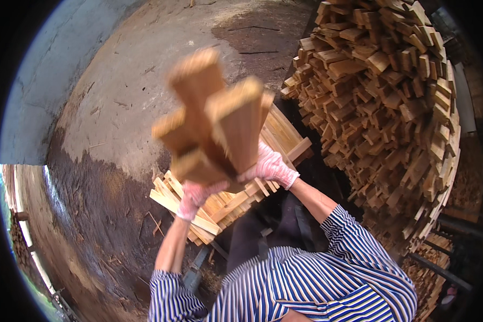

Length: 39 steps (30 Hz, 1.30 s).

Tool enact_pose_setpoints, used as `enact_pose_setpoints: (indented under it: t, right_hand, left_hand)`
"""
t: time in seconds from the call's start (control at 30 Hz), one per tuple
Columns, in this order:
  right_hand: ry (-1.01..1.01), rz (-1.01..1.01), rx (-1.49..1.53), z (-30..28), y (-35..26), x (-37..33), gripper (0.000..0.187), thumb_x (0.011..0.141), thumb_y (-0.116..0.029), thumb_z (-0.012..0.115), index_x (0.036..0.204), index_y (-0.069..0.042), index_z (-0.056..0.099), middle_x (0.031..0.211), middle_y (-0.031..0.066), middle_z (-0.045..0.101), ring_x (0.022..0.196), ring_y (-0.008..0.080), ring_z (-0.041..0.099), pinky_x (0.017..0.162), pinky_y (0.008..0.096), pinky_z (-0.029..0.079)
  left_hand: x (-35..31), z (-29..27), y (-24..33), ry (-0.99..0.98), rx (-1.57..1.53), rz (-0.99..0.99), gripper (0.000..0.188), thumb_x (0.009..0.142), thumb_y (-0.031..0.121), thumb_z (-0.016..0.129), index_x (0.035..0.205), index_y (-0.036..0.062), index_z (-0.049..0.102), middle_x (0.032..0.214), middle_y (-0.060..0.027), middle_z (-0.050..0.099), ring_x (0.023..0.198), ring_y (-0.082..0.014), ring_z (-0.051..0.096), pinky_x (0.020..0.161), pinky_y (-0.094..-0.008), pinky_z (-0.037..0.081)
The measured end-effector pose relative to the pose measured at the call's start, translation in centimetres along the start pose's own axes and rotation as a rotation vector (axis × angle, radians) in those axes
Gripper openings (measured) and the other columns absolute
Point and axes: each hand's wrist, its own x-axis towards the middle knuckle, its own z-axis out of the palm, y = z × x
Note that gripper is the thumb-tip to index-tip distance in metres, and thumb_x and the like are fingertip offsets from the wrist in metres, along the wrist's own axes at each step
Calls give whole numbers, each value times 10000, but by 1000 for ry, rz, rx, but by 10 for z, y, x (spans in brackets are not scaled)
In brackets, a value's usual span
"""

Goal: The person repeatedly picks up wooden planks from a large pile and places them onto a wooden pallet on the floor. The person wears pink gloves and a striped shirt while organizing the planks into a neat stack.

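Note:
Between my two gloved hands I hold a bundle of several wooden boards [233, 126], raised with their cut ends pointing up toward the head and blurred by motion. My left hand [196, 198], in a pink-and-white knit glove, is closed under the bundle's lower left side. Gripping the lower right side is my right hand [272, 165], gloved the same way. The boards hide most of the fingertips. Below the bundle lies a low stack of light wooden slats [220, 206], partly covered by the hands and boards.
On the right rises a tall pile of short wooden pieces [370, 96], their ends facing out. Ahead stretches a stained concrete floor [139, 86] with scattered splinters. A grey-blue wall [53, 75] stands at the far left. Dark metal bars [440, 271] show at the lower right.

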Motion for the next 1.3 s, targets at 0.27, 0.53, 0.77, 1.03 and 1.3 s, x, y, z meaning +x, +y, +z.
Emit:
enact_pose_setpoints:
  t: [0.27,0.53,0.77,1.03,1.3]
  right_hand:
    - [-426,387,343,112,141,75,1035,590,-191,971,1458,-118,412,1439,92,496,1288,237,512,1105,354,437]
    - [-400,177,-181,166,248,149,1288,488,-285,1004,1545,-129,286,1351,163,581,1236,301,575,1080,392,465]
    - [-423,195,-382,151,183,172,1263,504,-380,991,1506,-30,306,1350,207,573,1251,310,574,1070,380,464]
    - [-26,399,-232,170,274,109,1206,693,-410,893,1569,-3,171,1462,263,453,1356,341,471,1130,369,391]
    - [-384,377,-656,155,359,96,1107,815,-307,760,1593,-29,23,1652,222,102,1534,336,128,1251,361,161]
  left_hand:
    - [-15,24,-308,260,-402,-112,708,845,290,806,1437,103,466,1413,-93,537,1278,-238,521,1096,-393,450]
    - [56,10,-382,38,-241,-298,753,943,385,676,1545,114,315,1519,-135,445,1384,-272,436,1170,-423,372]
    - [69,-14,-367,272,-765,26,687,1032,476,433,1526,34,253,1497,-368,323,1347,-541,390,1115,-682,342]
    - [116,59,-425,482,-1050,-309,499,967,316,623,1362,16,577,1410,-184,565,1280,-271,560,1093,-398,445]
    - [141,73,-455,685,-166,-703,802,889,458,684,1487,15,384,1337,-309,574,1264,-386,561,1051,-400,437]
